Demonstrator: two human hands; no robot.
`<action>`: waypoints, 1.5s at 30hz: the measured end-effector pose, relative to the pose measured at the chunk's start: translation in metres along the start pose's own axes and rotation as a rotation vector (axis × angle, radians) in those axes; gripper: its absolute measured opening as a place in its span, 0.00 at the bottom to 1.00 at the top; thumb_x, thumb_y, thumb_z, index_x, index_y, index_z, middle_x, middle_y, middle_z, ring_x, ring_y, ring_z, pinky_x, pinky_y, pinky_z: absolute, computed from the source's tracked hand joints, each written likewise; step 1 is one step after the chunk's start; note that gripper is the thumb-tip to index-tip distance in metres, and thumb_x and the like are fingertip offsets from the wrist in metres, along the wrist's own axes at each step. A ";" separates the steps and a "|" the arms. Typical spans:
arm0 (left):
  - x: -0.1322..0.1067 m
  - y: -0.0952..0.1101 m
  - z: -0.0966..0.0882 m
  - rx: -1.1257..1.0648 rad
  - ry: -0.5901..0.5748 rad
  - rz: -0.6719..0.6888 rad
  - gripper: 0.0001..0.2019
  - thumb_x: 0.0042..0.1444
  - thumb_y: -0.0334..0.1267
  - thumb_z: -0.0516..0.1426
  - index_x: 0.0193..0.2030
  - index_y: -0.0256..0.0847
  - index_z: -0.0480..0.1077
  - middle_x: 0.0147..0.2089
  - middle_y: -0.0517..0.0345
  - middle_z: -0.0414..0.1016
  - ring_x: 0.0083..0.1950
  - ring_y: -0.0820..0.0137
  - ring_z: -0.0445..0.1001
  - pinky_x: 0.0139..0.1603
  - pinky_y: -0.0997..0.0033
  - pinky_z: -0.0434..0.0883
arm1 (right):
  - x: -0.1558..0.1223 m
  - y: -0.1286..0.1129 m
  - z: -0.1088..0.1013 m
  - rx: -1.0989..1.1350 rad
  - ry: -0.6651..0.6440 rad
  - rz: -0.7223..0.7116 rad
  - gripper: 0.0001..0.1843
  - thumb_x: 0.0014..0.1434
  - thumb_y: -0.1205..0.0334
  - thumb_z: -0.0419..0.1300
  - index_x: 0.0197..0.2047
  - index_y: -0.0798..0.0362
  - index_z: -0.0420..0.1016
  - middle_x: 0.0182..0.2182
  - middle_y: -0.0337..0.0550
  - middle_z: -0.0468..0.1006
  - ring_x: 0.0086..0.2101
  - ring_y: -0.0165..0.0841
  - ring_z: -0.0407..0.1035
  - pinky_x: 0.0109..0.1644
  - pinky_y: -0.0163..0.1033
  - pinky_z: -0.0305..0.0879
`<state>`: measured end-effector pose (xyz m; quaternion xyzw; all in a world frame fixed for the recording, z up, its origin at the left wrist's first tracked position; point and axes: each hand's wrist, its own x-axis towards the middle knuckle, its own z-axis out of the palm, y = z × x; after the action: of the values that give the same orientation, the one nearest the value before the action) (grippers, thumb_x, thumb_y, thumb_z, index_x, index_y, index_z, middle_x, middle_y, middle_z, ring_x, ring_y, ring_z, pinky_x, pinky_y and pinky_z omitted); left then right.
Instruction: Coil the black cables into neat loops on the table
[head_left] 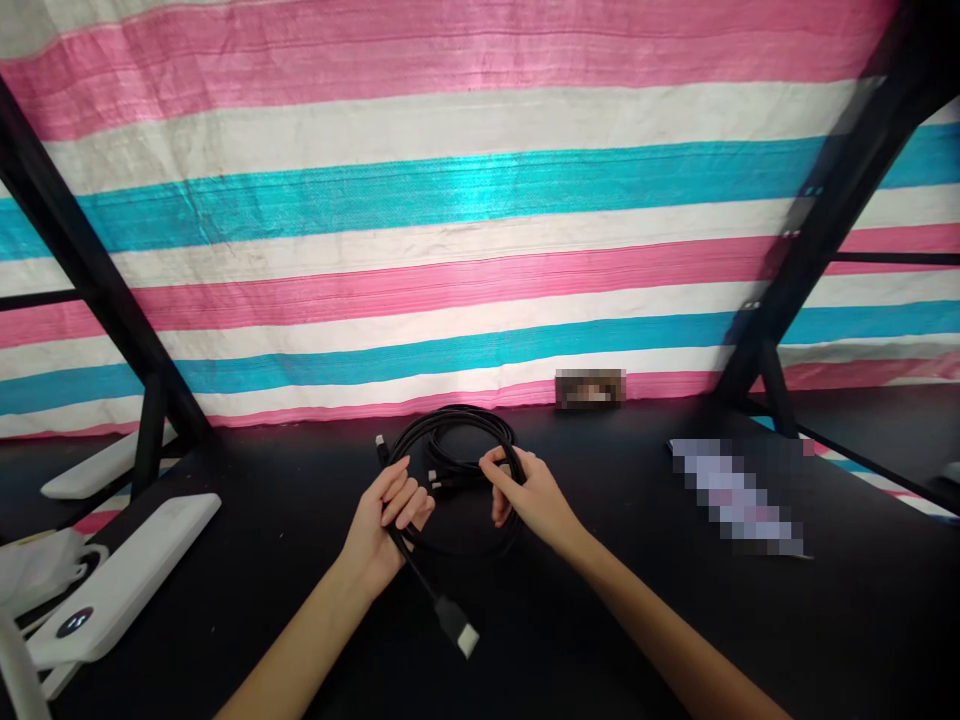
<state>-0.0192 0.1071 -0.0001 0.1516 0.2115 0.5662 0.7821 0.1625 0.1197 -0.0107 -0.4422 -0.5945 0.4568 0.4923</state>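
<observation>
A black cable [457, 412] is looped into a round coil above the dark table. My left hand [394, 510] is closed around the coil's left side, and one cable end with a flat metal plug [459, 628] hangs out below it towards me. My right hand [529, 490] pinches the coil's right side between thumb and fingers. Behind the coil lies more black cable [450, 465], with small light-tipped plugs [433, 480] showing between my hands. Another plug [380, 445] sticks out at the upper left of the coil.
On the left of the black table [600, 640] lies a long white device with a round dark display [142, 570], beside a clear plastic item [45, 570]. A blurred flat sheet [739, 495] is at the right. Black metal posts [825, 210] and a striped sheet [450, 190] stand behind.
</observation>
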 end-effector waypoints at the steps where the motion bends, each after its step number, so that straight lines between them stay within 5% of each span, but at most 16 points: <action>1: 0.000 0.001 0.000 -0.039 -0.009 0.009 0.26 0.54 0.32 0.54 0.14 0.41 0.41 0.08 0.70 0.43 0.12 0.81 0.45 0.25 0.76 0.62 | 0.000 0.001 0.001 -0.031 -0.017 0.008 0.16 0.54 0.50 0.57 0.35 0.55 0.67 0.13 0.33 0.70 0.15 0.27 0.65 0.19 0.31 0.67; 7: 0.000 0.002 -0.001 -0.046 -0.025 0.062 0.28 0.54 0.32 0.54 0.15 0.41 0.35 0.09 0.69 0.40 0.13 0.82 0.44 0.23 0.76 0.60 | -0.002 -0.002 -0.001 -0.138 -0.147 0.176 0.22 0.55 0.44 0.54 0.23 0.56 0.67 0.14 0.38 0.71 0.11 0.26 0.63 0.10 0.27 0.56; 11: -0.004 0.001 0.000 0.118 -0.019 0.119 0.28 0.53 0.34 0.53 0.17 0.41 0.33 0.11 0.68 0.36 0.14 0.82 0.41 0.23 0.74 0.60 | -0.003 -0.004 -0.003 -0.177 -0.094 0.167 0.27 0.55 0.43 0.53 0.16 0.55 0.64 0.07 0.33 0.60 0.06 0.22 0.52 0.07 0.26 0.42; 15: -0.008 0.001 0.003 0.195 -0.036 0.122 0.26 0.53 0.37 0.53 0.17 0.41 0.34 0.13 0.68 0.34 0.15 0.81 0.40 0.24 0.72 0.59 | -0.003 -0.001 0.001 -0.064 -0.045 0.263 0.29 0.55 0.40 0.51 0.14 0.53 0.57 0.05 0.32 0.56 0.06 0.21 0.49 0.08 0.26 0.40; 18: -0.012 0.000 0.006 0.163 -0.105 0.034 0.25 0.51 0.43 0.53 0.16 0.42 0.38 0.14 0.67 0.36 0.18 0.77 0.50 0.27 0.70 0.62 | -0.005 -0.004 0.005 0.077 -0.036 0.320 0.28 0.54 0.40 0.52 0.16 0.53 0.57 0.07 0.30 0.56 0.07 0.20 0.49 0.09 0.25 0.38; 22: -0.018 -0.005 0.011 0.325 -0.281 -0.104 0.19 0.48 0.47 0.55 0.16 0.41 0.53 0.17 0.60 0.53 0.32 0.67 0.65 0.38 0.67 0.64 | -0.005 -0.010 0.006 0.258 0.005 0.341 0.26 0.52 0.40 0.55 0.20 0.53 0.56 0.08 0.27 0.54 0.08 0.17 0.44 0.10 0.25 0.33; 25: -0.021 -0.014 0.012 0.553 -0.361 -0.103 0.14 0.51 0.46 0.55 0.24 0.38 0.63 0.31 0.54 0.66 0.38 0.67 0.66 0.39 0.70 0.63 | -0.004 -0.012 0.005 0.339 0.047 0.327 0.25 0.51 0.40 0.55 0.21 0.53 0.56 0.08 0.26 0.53 0.08 0.17 0.42 0.11 0.26 0.32; 30: -0.017 -0.025 0.006 0.929 -0.252 0.037 0.16 0.53 0.51 0.55 0.29 0.39 0.65 0.31 0.60 0.62 0.33 0.73 0.62 0.32 0.76 0.59 | -0.002 -0.009 0.001 0.338 0.057 0.316 0.23 0.52 0.42 0.55 0.21 0.53 0.57 0.08 0.26 0.55 0.08 0.18 0.42 0.11 0.26 0.32; 38: -0.008 -0.021 0.000 0.997 0.010 0.233 0.18 0.53 0.52 0.54 0.24 0.38 0.61 0.22 0.65 0.54 0.24 0.77 0.53 0.24 0.78 0.54 | 0.001 -0.003 -0.002 -0.035 0.015 0.122 0.23 0.52 0.44 0.55 0.17 0.55 0.63 0.11 0.35 0.66 0.08 0.21 0.53 0.11 0.27 0.44; 45: 0.000 -0.018 -0.011 0.983 0.143 0.367 0.17 0.51 0.47 0.57 0.44 0.42 0.62 0.19 0.70 0.57 0.20 0.77 0.56 0.21 0.78 0.58 | -0.001 -0.003 0.000 -0.199 0.055 0.013 0.15 0.51 0.51 0.59 0.29 0.56 0.77 0.17 0.39 0.72 0.17 0.27 0.64 0.18 0.30 0.59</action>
<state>-0.0100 0.1018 -0.0185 0.4959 0.4749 0.5367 0.4903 0.1625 0.1179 -0.0077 -0.5054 -0.6203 0.3862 0.4590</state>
